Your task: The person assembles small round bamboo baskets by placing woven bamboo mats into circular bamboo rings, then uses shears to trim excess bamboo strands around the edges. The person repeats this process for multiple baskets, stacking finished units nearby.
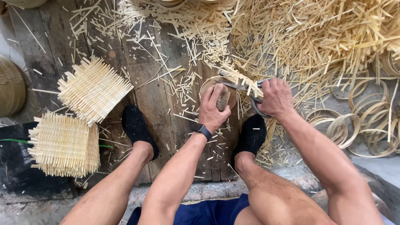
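Left hand [213,106] pressed on a round woven bamboo piece [220,92] on the plank floor [154,100] between the feet, right hand [275,98] clenched on scissors [250,92] at its frayed edge, two woven mat stacks [93,89] left, bamboo hoops [366,125] right, offcut pile [316,37] behind

We cannot see the left hand's [213,106] palm side; it covers most of the round bamboo piece [225,96] beneath. Scissor blades [241,87] vanish under loose bamboo strips [243,79]; their handles [259,109] sit mostly inside the right hand [275,98]. A dark round basket [10,89] is cut by the left edge. Bamboo hoops [366,137] run off the right edge.
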